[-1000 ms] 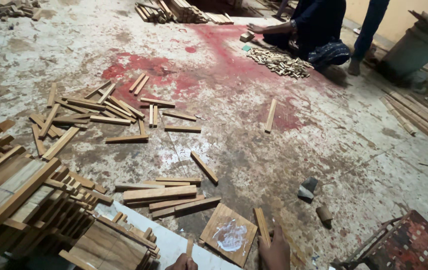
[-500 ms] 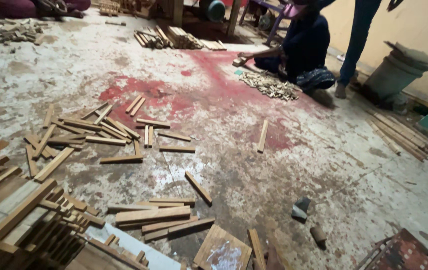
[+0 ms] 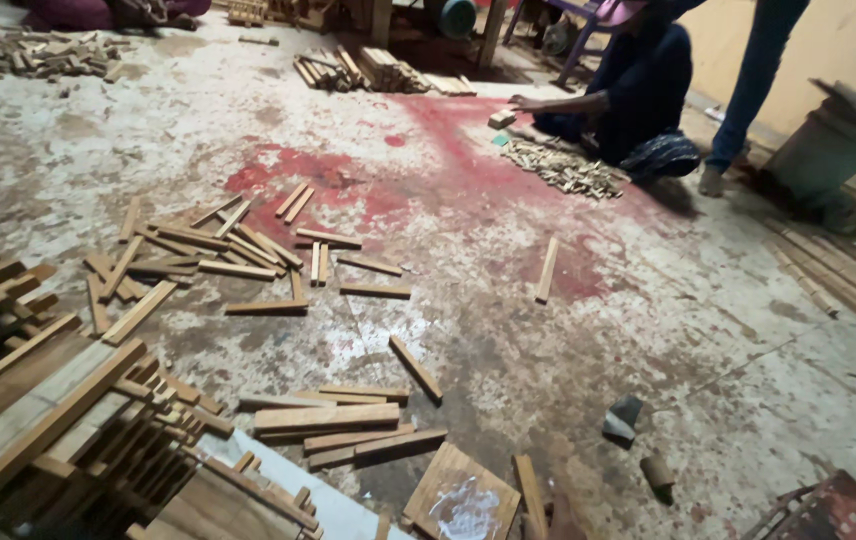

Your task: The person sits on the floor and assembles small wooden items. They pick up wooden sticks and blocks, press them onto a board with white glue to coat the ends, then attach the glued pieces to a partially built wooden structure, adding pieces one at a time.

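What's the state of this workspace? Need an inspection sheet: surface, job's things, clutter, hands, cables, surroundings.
Surface: worn concrete floor, pale, with red paint patches.
Job's things: square wooden board with a white smear at the bottom edge; stacked slats lie just left of it.
Clutter: scattered wood strips, a lone strip, two small blocks, a timber pile at left.
Hands: the wearer's own hands are not in view.
Cables: nothing seen.
Surroundings: a crouching person beside a heap of small wood pieces, another person's leg, a grey bin.
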